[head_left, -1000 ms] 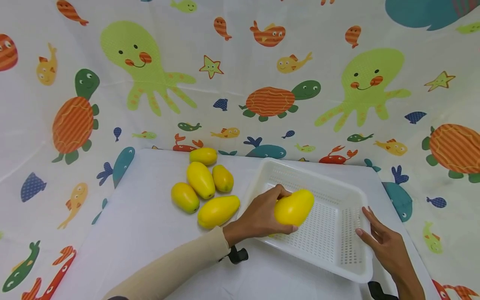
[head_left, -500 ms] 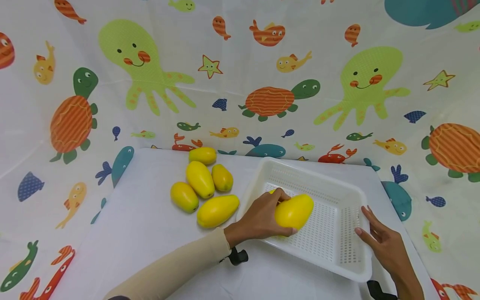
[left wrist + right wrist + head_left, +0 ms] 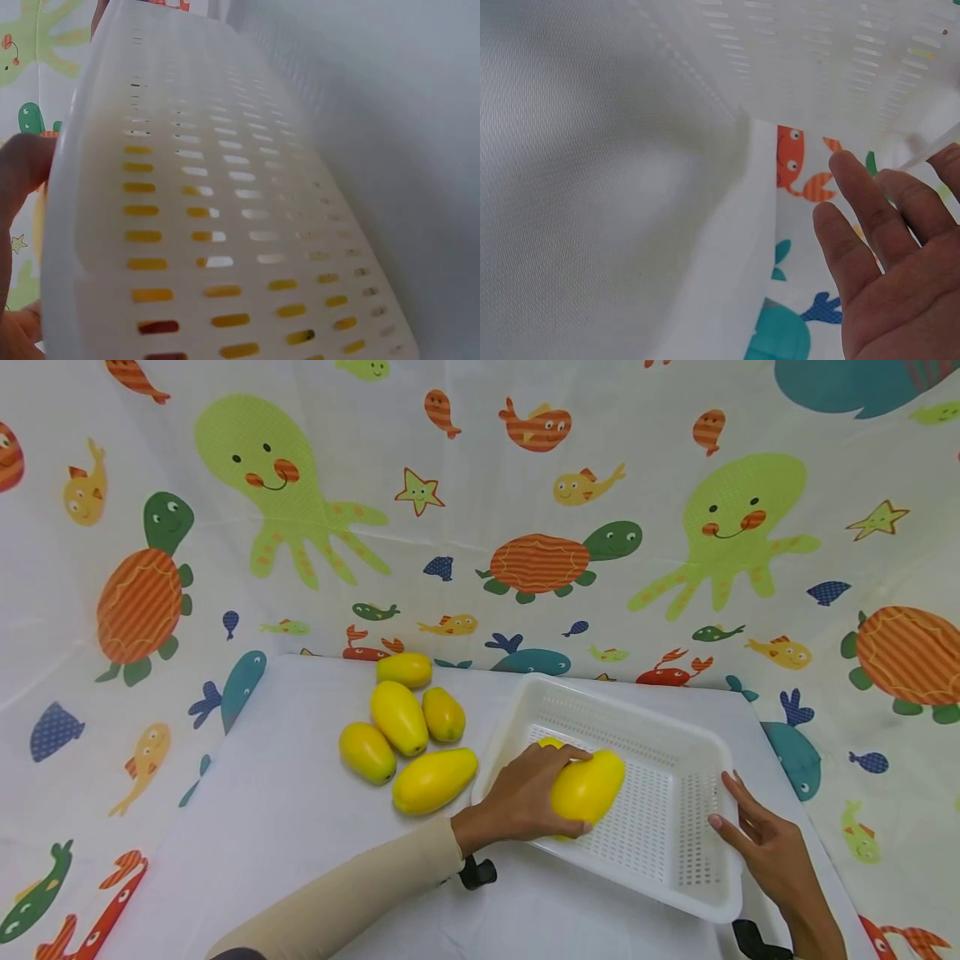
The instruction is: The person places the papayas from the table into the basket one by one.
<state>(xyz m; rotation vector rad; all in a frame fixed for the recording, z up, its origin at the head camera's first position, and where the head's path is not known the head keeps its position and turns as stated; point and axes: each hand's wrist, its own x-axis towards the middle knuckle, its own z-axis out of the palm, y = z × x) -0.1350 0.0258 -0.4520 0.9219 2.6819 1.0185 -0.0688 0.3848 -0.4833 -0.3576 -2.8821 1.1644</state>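
My left hand point(image 3: 525, 789) grips a yellow mango point(image 3: 588, 787) over the left part of a white perforated plastic basket point(image 3: 540, 689). Another yellow fruit point(image 3: 551, 742) peeks out behind the fingers inside the basket, mostly hidden by the hand. Through the basket's slots, the left wrist view shows yellow point(image 3: 141, 236) and a patch of dark red. My right hand point(image 3: 772, 843) holds the basket's right rim, thumb over the inner side and forefinger along the edge. In the right wrist view its other fingers point(image 3: 874, 210) extend loosely outside the wall.
Several more yellow mangoes point(image 3: 399, 718) lie grouped on the white-covered table point(image 3: 300, 860), left of the basket. Behind the table hangs a curtain point(image 3: 465, 460) printed with sea animals. Black wrist mounts point(image 3: 477, 873) sit under both wrists.
The left hand has lowered the mango slightly into the basket and shifted its fingers forward over it. More of the yellow fruit behind shows. The right hand stays at the rim.
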